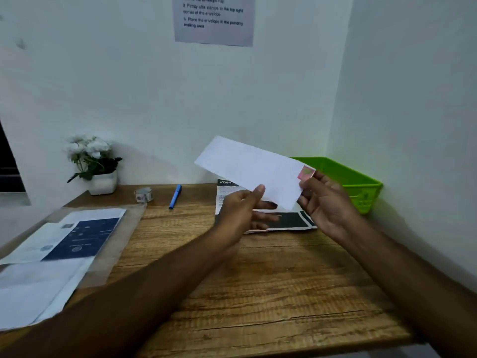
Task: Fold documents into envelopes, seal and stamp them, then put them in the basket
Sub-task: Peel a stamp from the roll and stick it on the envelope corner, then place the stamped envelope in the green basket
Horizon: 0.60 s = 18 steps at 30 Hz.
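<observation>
both hands (241, 208) pinch a flat white stamped envelope (251, 169) aloft.

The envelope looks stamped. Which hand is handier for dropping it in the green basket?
Probably the right hand: it pinches the envelope at its stamped end, beside the basket; the left hand is farther away.

wall notice (213, 20): "Firmly affix stamps" | document (224, 195): "2684"

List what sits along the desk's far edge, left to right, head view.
Potted flowers, small roll, blue pen, printed document, green basket. Held envelope overlaps the last two, so skipped.
</observation>
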### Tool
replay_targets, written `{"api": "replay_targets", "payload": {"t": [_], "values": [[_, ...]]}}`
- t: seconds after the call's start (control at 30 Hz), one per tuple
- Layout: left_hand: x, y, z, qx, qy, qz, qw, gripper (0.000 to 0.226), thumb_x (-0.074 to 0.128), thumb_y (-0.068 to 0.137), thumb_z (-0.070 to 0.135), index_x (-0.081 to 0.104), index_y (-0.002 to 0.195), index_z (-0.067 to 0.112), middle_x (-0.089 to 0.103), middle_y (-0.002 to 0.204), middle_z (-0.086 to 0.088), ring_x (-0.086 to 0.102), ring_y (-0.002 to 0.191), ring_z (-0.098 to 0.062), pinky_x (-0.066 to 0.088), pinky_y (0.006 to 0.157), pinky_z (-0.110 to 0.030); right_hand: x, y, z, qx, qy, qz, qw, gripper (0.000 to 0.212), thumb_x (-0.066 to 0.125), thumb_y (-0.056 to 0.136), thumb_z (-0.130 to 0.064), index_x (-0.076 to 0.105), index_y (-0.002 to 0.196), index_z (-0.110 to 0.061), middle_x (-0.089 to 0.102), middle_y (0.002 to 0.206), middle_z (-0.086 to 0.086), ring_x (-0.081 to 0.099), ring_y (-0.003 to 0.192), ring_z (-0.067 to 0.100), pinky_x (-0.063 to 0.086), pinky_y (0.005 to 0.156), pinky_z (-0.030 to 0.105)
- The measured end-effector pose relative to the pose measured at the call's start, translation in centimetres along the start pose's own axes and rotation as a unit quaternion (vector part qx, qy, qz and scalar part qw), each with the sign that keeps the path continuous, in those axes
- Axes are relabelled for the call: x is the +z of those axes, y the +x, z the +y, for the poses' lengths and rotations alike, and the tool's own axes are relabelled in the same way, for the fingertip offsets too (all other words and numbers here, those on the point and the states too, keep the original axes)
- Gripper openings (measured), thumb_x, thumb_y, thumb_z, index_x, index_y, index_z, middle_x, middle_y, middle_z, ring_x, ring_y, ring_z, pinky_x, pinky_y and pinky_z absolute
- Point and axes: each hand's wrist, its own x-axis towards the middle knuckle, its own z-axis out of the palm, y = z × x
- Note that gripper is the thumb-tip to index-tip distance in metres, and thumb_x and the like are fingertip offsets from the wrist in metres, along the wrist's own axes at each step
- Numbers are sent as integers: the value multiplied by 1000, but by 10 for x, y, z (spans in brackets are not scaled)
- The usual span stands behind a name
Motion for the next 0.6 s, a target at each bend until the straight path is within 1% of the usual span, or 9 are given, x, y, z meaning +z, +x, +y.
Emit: {"api": "replay_targets", "payload": {"t": [0.07,0.13,0.17,0.23,0.3,0.4,0.47,0.53,0.6], "values": [[0,9,1,11,-15,30,999,28,53,97,23,56,116,3,73,97,-11,73,74,-26,56,58,-30,-3,-2,-1,8,-19,-1,1000,38,46,89,17,50,116,-8,70,90,9,71,68,13,58,57,25],[2,17,1,31,0,57,998,24,53,96,13,56,117,2,70,100,-14,72,68,-23,58,58,-30,-8,-3,-3,21,-56,-8,998,44,49,87,18,48,122,-9,67,96,11,71,65,13,57,55,25],[3,21,2,38,7,66,997,23,53,96,9,56,117,2,70,99,-15,71,64,-21,58,57,-30,-10,-3,-5,28,-78,-15,996,47,50,86,19,47,125,-8,66,99,12,71,65,13,57,54,25],[7,27,4,56,21,73,996,22,53,94,3,56,115,1,67,85,-16,66,56,-19,57,54,-30,-15,-3,-10,40,-123,-32,991,50,50,86,19,47,129,-6,64,104,15,71,67,16,57,55,26],[12,33,6,77,49,70,993,23,54,93,2,56,116,2,65,75,-12,63,53,-17,58,55,-31,-20,-1,-18,41,-156,-35,986,44,50,88,16,49,127,-5,66,99,14,71,67,17,58,54,26],[25,43,9,90,59,50,993,26,53,93,1,55,119,2,63,70,-10,61,50,-14,58,54,-30,-30,6,-33,24,-193,-14,981,34,53,92,6,54,124,-4,69,83,10,68,60,12,56,52,25],[34,50,10,89,56,37,994,28,53,93,0,54,121,2,62,70,-10,61,47,-13,58,53,-30,-36,13,-42,5,-220,-8,976,28,55,93,2,58,120,-5,70,84,9,67,59,10,57,53,25],[43,56,11,86,60,23,994,28,53,94,1,53,122,3,63,69,-10,62,46,-12,58,53,-30,-41,18,-52,-11,-245,-1,969,22,56,93,0,62,112,-7,71,85,7,68,60,10,56,51,24],[50,63,11,83,68,10,994,29,52,94,1,52,123,1,63,64,-9,63,46,-15,58,53,-30,-46,23,-60,-14,-270,5,963,21,57,93,-1,64,111,-9,71,88,7,68,64,13,56,51,24]]}}
